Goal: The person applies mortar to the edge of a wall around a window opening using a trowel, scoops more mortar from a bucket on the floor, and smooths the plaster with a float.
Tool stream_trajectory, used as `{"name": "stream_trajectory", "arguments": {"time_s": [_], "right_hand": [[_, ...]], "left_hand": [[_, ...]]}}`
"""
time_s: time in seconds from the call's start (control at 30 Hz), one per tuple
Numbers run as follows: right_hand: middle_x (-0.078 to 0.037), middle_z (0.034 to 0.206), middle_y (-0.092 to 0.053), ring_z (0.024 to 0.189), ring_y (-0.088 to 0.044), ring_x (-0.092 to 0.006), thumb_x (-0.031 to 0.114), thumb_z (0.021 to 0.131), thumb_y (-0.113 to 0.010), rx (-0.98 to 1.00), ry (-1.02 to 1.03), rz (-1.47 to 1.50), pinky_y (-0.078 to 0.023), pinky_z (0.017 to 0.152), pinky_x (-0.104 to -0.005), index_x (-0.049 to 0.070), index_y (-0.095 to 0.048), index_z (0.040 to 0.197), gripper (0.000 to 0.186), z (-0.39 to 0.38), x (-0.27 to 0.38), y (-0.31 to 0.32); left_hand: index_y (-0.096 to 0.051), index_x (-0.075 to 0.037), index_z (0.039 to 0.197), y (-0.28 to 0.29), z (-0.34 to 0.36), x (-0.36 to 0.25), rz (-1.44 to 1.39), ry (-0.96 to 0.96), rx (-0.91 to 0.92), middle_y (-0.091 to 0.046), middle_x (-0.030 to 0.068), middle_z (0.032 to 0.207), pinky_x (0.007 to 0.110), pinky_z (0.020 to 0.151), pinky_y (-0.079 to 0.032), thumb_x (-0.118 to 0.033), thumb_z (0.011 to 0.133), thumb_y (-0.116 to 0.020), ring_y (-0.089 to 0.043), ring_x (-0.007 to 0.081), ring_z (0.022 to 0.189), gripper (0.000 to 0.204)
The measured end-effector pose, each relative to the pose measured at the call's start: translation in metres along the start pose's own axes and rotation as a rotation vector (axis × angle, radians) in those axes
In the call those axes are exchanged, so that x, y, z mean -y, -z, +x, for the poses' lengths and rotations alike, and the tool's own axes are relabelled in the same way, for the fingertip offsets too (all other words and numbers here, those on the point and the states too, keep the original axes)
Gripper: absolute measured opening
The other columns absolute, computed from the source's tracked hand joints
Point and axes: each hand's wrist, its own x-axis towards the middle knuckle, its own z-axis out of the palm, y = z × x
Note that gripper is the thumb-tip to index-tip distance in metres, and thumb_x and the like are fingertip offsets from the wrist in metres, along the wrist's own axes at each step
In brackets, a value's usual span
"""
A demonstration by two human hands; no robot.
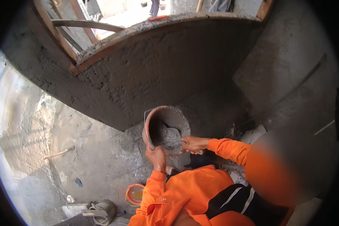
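A reddish bucket (147, 132) is tilted so that its mouth faces me, its inside coated with grey mortar. My left hand (157, 158) is closed on the near left part of its rim. In my right hand (194, 144) is the wooden handle of a trowel, at the bucket's near right edge. The trowel's blade (172, 138) lies inside the bucket, with wet grey mortar on or around it. How much mortar lies deeper in is hard to tell in the shadow.
Ahead stands a low wall with wet dark plaster (158, 67), a wooden frame (56, 34) above it. An orange-rimmed pail (129, 194) with yellowish contents stands at lower left, near a grey bucket (108, 211). A stick (59, 153) lies on the concrete floor (98, 165).
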Motion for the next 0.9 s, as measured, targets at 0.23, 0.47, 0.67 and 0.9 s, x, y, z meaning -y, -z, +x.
{"name": "stream_trajectory", "arguments": {"time_s": [0.23, 0.47, 0.67, 0.9], "right_hand": [[0.001, 0.066, -0.046, 0.046, -0.045, -0.0062, 0.022, 0.090, -0.055, 0.166, 0.043, 0.657, -0.038, 0.038, -0.0236, -0.001, -0.033, 0.129, 0.051, -0.036, -0.017, -0.048], [-0.001, 0.071, -0.049, 0.047, -0.048, -0.0064, 0.024, 0.090, -0.056, 0.028, 0.207, 0.922, -0.042, 0.039, -0.0217, 0.003, -0.044, 0.111, 0.032, -0.073, -0.026, -0.053], [-0.008, 0.077, -0.050, 0.052, -0.053, -0.0141, 0.017, 0.075, -0.053, -0.110, 0.643, 1.206, -0.048, 0.045, -0.0292, -0.001, -0.043, 0.114, 0.045, -0.153, -0.007, -0.015], [-0.009, 0.084, -0.055, 0.055, -0.056, -0.0150, 0.015, 0.073, -0.054, -1.128, 1.250, 0.839, -0.052, 0.047, -0.0291, -0.001, -0.049, 0.119, 0.048, -0.337, 0.083, 0.044]], "left_hand": [[-0.053, -0.002, 0.105, 0.024, -0.033, -0.008, -0.003, 0.188, 0.083, -0.051, 0.0020, 0.067, 0.027, 0.037, -0.049, 0.008, 0.071, -0.042, -0.049, 0.0101, 0.048, 0.037], [-0.049, -0.003, 0.094, 0.014, -0.017, 0.005, -0.074, 0.408, 0.104, -0.049, 0.0044, 0.066, 0.035, 0.035, -0.053, 0.006, 0.072, -0.043, -0.050, 0.0161, 0.046, 0.024], [-0.050, -0.002, 0.093, -0.017, 0.004, -0.007, -0.029, 0.520, 0.152, -0.047, 0.0051, 0.066, 0.034, 0.034, -0.048, 0.005, 0.068, -0.046, -0.050, 0.0185, 0.046, 0.027], [-0.051, 0.004, 0.106, 0.014, 0.037, 0.001, -0.083, 0.360, 0.104, -0.051, 0.0107, 0.078, 0.038, 0.034, -0.049, 0.007, 0.063, -0.043, -0.057, 0.0263, 0.050, 0.044]]}}
